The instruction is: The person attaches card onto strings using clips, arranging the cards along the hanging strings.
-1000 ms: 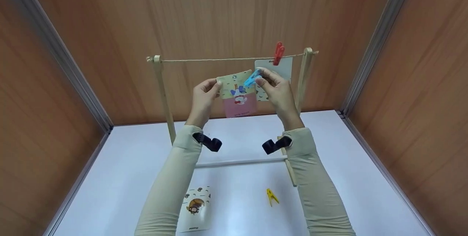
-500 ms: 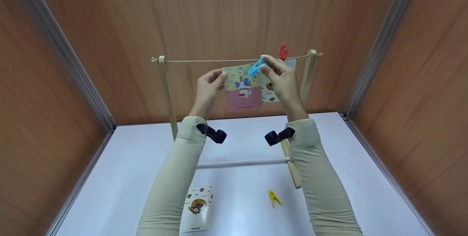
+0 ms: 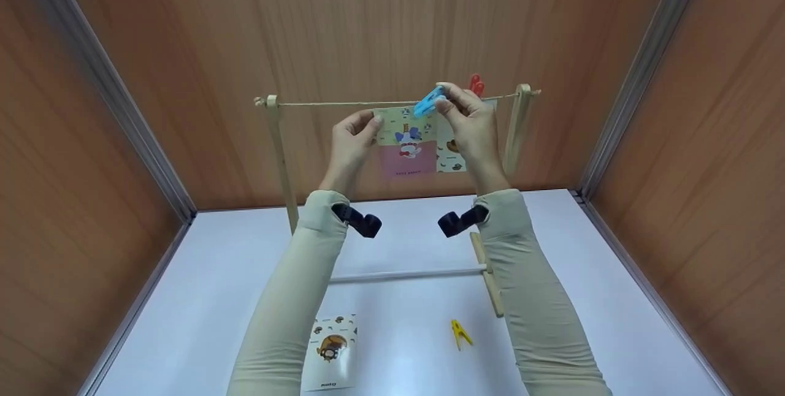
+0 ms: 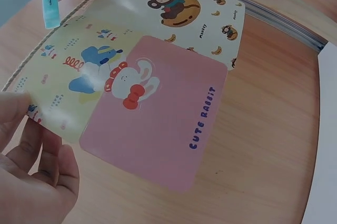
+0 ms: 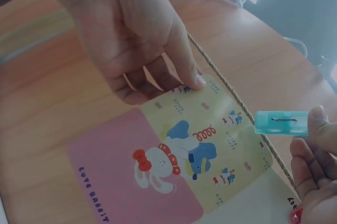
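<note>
My left hand (image 3: 352,151) pinches the left upper corner of a yellow-and-pink card (image 3: 406,160) printed "CUTE RABBIT" between thumb and fingers. The card's top edge lies along a twine line (image 3: 331,103) strung between two wooden posts. At the card's right upper corner, my right hand (image 3: 477,135) pinches a blue clothespin (image 3: 428,102) by its handles. In the right wrist view the tip of this clothespin (image 5: 281,123) reaches the twine and the card's edge. Behind the right hand, a white monkey card (image 4: 200,19) hangs from the line by a red clothespin (image 3: 476,84).
On the white table (image 3: 398,310) lie another monkey card (image 3: 331,359), near the left forearm, and a yellow clothespin (image 3: 460,335) towards the right. A white rod (image 3: 405,274) spans the stand's base. Wood-grain panels (image 3: 380,22) enclose the back and sides.
Both hands have risen towards the line, bringing the rabbit card's top edge up to the twine. The blue clothespin has moved up with them, and the right hand now covers more of the hanging monkey card.
</note>
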`<state>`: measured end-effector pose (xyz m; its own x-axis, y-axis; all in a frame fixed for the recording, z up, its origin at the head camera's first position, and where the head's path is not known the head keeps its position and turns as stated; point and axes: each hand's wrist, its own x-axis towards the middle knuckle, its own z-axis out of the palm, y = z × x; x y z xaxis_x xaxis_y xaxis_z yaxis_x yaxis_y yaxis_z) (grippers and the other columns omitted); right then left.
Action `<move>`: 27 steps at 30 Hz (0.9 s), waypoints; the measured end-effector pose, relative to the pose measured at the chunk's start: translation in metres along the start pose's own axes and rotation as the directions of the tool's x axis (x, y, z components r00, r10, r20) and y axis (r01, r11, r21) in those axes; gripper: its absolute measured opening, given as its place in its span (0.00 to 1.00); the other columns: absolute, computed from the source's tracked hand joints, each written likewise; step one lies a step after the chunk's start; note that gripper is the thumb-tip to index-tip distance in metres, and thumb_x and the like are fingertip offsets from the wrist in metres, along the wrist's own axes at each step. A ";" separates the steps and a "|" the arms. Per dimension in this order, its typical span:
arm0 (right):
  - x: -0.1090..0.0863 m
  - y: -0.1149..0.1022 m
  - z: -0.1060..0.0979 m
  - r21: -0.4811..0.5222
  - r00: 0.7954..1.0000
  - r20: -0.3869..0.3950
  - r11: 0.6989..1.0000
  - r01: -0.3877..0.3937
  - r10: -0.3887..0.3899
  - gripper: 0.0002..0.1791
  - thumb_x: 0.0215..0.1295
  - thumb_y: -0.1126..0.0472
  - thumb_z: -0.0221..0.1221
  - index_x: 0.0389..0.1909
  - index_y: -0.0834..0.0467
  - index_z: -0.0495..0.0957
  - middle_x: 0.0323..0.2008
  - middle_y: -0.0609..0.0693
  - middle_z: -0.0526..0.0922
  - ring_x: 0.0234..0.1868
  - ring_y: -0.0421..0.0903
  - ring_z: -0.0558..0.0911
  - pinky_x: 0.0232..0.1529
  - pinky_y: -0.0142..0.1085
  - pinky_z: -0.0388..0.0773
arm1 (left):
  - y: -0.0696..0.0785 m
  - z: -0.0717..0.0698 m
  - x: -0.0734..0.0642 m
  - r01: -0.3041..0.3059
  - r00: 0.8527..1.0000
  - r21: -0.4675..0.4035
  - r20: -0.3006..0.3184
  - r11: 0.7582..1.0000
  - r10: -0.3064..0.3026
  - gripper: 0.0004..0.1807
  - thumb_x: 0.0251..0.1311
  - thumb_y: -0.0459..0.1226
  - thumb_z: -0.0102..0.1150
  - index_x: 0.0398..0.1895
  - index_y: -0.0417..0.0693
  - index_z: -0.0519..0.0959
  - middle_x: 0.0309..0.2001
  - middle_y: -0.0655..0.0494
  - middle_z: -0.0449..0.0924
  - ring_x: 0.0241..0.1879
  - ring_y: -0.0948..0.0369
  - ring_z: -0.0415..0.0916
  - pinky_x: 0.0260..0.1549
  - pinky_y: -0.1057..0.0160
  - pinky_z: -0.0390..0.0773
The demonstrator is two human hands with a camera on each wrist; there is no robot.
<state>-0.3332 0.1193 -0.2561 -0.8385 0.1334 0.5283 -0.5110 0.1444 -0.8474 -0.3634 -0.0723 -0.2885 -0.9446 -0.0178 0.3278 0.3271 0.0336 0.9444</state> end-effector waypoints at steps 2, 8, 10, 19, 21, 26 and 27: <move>0.001 -0.001 0.001 -0.005 1.000 -0.009 1.000 0.017 -0.017 0.20 0.64 0.58 0.58 0.55 0.60 0.79 0.46 0.50 0.79 0.44 0.38 0.76 0.53 0.30 0.75 | 0.001 0.000 0.000 -0.005 1.000 -0.002 0.002 1.000 0.005 0.16 0.69 0.38 0.52 0.54 0.39 0.77 0.49 0.46 0.80 0.45 0.62 0.75 0.46 0.65 0.75; 0.003 -0.004 0.005 -0.013 0.998 -0.030 0.999 0.052 -0.052 0.18 0.63 0.60 0.59 0.54 0.61 0.80 0.45 0.52 0.80 0.43 0.38 0.77 0.52 0.29 0.76 | 0.001 0.000 0.000 -0.022 1.000 0.003 -0.002 1.000 0.022 0.15 0.69 0.38 0.52 0.53 0.39 0.78 0.49 0.47 0.80 0.45 0.62 0.75 0.45 0.66 0.74; 0.004 -0.006 0.007 -0.029 0.997 -0.041 0.997 0.065 -0.067 0.18 0.63 0.60 0.59 0.53 0.62 0.80 0.45 0.53 0.80 0.43 0.38 0.77 0.51 0.29 0.77 | 0.001 0.000 0.000 -0.031 1.000 0.010 -0.002 0.999 0.031 0.15 0.69 0.38 0.52 0.53 0.40 0.78 0.48 0.47 0.80 0.45 0.62 0.75 0.44 0.67 0.73; 0.007 -0.012 0.009 -0.091 0.990 -0.071 0.990 0.111 -0.118 0.17 0.63 0.61 0.60 0.51 0.62 0.81 0.45 0.55 0.82 0.40 0.37 0.78 0.45 0.27 0.77 | 0.003 0.004 0.000 -0.062 0.998 -0.004 -0.018 0.998 0.062 0.16 0.69 0.38 0.52 0.53 0.37 0.78 0.46 0.47 0.80 0.42 0.63 0.74 0.41 0.69 0.73; 0.007 -0.013 0.009 -0.088 0.990 -0.072 0.989 0.115 -0.122 0.17 0.62 0.61 0.60 0.51 0.62 0.81 0.45 0.55 0.82 0.40 0.37 0.78 0.45 0.27 0.78 | 0.003 0.005 0.001 -0.075 0.997 -0.014 -0.028 0.997 0.075 0.16 0.68 0.37 0.53 0.52 0.35 0.78 0.44 0.47 0.81 0.39 0.65 0.73 0.38 0.70 0.72; 0.008 -0.015 0.010 -0.088 0.992 -0.070 0.991 0.103 -0.109 0.17 0.62 0.61 0.60 0.51 0.62 0.81 0.45 0.55 0.82 0.41 0.37 0.79 0.47 0.28 0.78 | 0.002 0.006 0.001 -0.076 0.997 -0.038 -0.033 0.996 0.075 0.15 0.68 0.36 0.53 0.51 0.35 0.78 0.44 0.48 0.81 0.39 0.66 0.73 0.36 0.71 0.71; 0.008 -0.015 0.011 -0.090 0.992 -0.068 0.991 0.101 -0.107 0.17 0.62 0.61 0.60 0.51 0.61 0.81 0.45 0.55 0.82 0.41 0.37 0.79 0.48 0.29 0.78 | 0.002 0.006 0.001 -0.076 0.997 -0.039 -0.030 0.996 0.075 0.15 0.68 0.36 0.53 0.51 0.35 0.78 0.45 0.47 0.81 0.39 0.65 0.74 0.37 0.70 0.71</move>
<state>-0.3346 0.1078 -0.2394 -0.7640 0.1831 0.6187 -0.5741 0.2449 -0.7813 -0.3636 -0.0661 -0.2865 -0.9162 -0.0452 0.3981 0.3987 -0.0044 0.9171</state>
